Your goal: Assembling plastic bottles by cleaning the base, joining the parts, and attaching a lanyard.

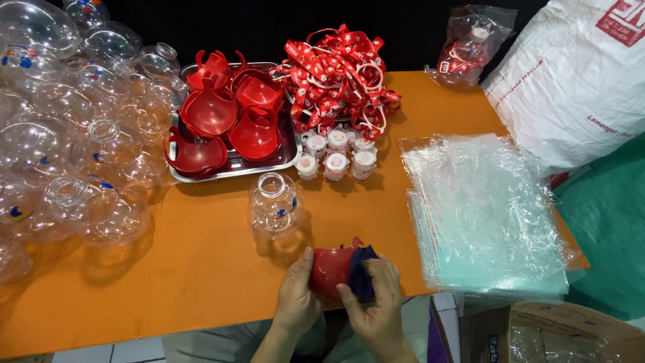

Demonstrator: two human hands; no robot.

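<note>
A red plastic cup piece sits between both hands, low down near the front edge of the orange surface. The left hand is closed around its left side, with the thumb up on the rim. The right hand presses a small dark blue cloth against the right side of the red piece, fingers bent tight on it. It looks like the wiping step, with the red piece being rubbed clean. The next move would need the red piece turned a little in the left hand so the cloth can reach a new side.

Just behind the hands stands one clear round bottle, upright with its mouth open. Farther back is a metal tray full of more red cup pieces. Beside the tray stand small white caps in two rows, and behind them lies a pile of red straps. Many more clear bottles are heaped on the left. A stack of clear plastic bags lies on the right, near a big white sack.
</note>
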